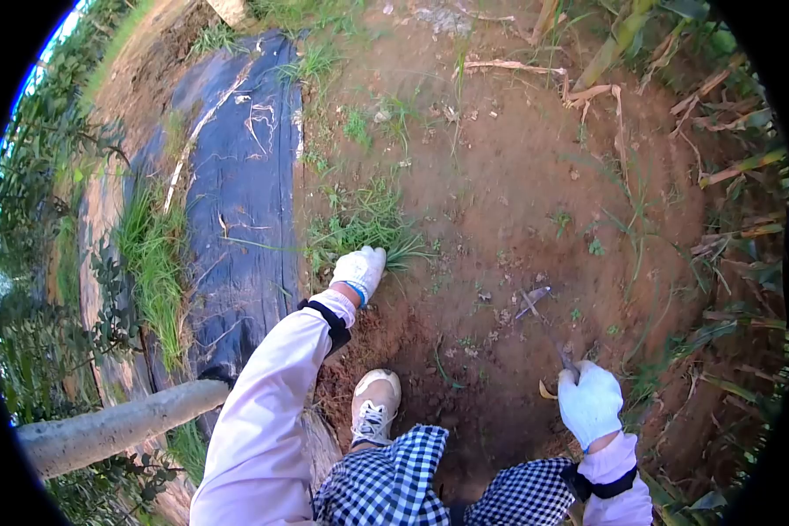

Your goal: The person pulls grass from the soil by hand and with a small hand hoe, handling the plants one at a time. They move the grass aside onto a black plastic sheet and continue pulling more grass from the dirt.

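Note:
My left hand [358,270], in a white knit glove, reaches low to a clump of green weeds [364,223] beside the black plastic sheet. Its fingers look closed around the lower stems, though the glove partly hides the grip. In my right hand [590,403], also gloved, is a hand hoe [533,301] with a thin shaft. Its small metal blade lies at the bare soil, out in front of that hand and apart from the weeds.
Black plastic sheeting [241,175] runs along the left, with tall grass [153,272] growing beside it. A pale trunk or post [123,427] slants in at lower left. Corn-like stalks [745,167] line the right. My shoe [376,405] stands on brown soil [500,193].

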Available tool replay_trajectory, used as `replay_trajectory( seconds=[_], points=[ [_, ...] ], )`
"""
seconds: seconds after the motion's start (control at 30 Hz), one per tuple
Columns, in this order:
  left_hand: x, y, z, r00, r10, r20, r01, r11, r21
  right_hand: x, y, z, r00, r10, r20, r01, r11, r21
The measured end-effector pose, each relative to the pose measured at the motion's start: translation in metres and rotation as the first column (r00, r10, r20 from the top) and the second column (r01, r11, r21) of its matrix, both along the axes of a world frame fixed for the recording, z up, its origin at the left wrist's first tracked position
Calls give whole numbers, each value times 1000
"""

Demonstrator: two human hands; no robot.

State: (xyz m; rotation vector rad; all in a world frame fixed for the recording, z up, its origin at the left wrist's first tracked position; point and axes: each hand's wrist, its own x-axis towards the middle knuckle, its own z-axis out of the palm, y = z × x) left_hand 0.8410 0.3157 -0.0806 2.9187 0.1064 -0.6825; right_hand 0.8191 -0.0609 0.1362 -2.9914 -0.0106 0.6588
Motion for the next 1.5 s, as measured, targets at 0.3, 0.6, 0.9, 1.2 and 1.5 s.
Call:
replay_trajectory(
  seconds=[0.3, 0.6, 0.9, 1.2, 1.5],
  points=[
    [14, 7, 23, 959, -211, -187, 102, 877, -469, -12, -8, -10, 862, -391, -321, 472, 850, 234],
    [73, 15, 1, 982, -168, 91, 175, 981, -77, -83, 39, -36, 808, -510, -294, 565, 812, 145],
    [28, 7, 20, 917, -389, 86, 393, 850, -350, -7, 170, -134, 939, -224, -260, 306, 892, 333],
    [48, 48, -3, 963, 132, 237, -88, 978, -189, -7, 224, -180, 944, -151, -292, 240, 925, 295],
    [49, 50, -21, 935, 143, 325, -88, 980, -177, -24, 218, -169, 909, -94, -407, 199, 954, 225]
  ],
)
